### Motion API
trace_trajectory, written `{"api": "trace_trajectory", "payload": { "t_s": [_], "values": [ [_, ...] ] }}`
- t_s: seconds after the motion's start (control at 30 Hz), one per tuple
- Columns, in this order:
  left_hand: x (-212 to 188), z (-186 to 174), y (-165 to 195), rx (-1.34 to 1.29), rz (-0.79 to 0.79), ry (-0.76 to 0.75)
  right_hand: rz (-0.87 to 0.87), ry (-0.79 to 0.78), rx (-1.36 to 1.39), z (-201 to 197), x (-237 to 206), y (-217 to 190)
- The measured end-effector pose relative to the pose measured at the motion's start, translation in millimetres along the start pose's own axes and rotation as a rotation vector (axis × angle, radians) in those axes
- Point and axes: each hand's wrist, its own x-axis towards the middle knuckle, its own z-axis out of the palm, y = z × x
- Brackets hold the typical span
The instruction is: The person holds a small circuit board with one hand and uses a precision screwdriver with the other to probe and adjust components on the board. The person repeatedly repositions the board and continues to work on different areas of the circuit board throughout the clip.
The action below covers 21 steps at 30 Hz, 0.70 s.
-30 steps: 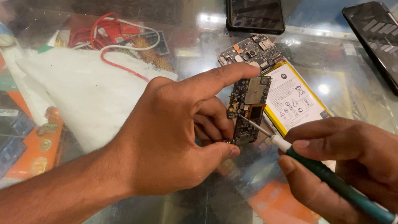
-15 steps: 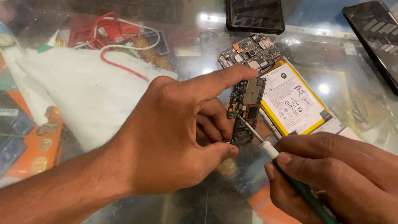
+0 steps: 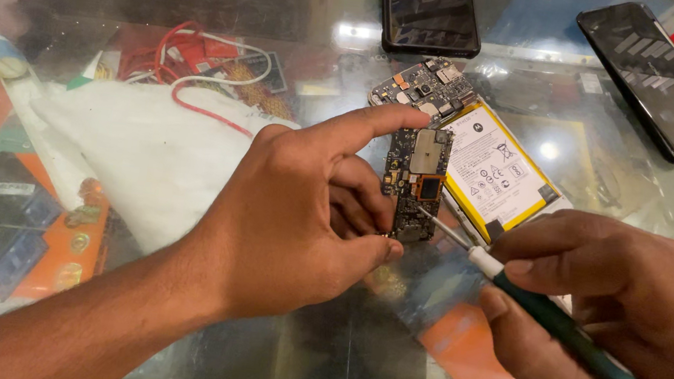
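Since a second ago, drawn back toward the near edge of the glass counter [image 3: 291, 4]: right hand [image 3: 621, 319] clamped on screwdriver [image 3: 568, 334], tip seemingly touching the circuit board [image 3: 415, 182] pinched upright by left hand [image 3: 299, 219].

dark phone screen [image 3: 429, 8] top centre, black phone [image 3: 659, 79] top right, yellow-edged white battery label [image 3: 493, 170] centre

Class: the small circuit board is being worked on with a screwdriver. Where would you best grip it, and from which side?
Grip the circuit board by its short top and bottom edges, from its left, as the left hand does. That likely leaves the component face clear for the screwdriver.
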Motion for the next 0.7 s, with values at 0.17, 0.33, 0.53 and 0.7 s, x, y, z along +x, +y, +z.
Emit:
{"api": "trace_trajectory", "payload": {
  "t_s": [0.17, 0.33, 0.53, 0.7],
  "values": [
    [0, 0, 1, -0.007, 0.003, 0.004, 0.044, -0.015, -0.141, -2, -14, 10],
    [-1, 0, 0, 0.003, -0.008, 0.005, 0.064, 0.033, -0.076, 2, -16, 6],
    [3, 0, -2, 0.188, -0.023, 0.077, 0.013, 0.006, -0.162, -6, -4, -7],
    [5, -2, -4, 0.337, 0.028, 0.121, -0.155, -0.043, -0.004, -16, -9, -7]
  ]
}}
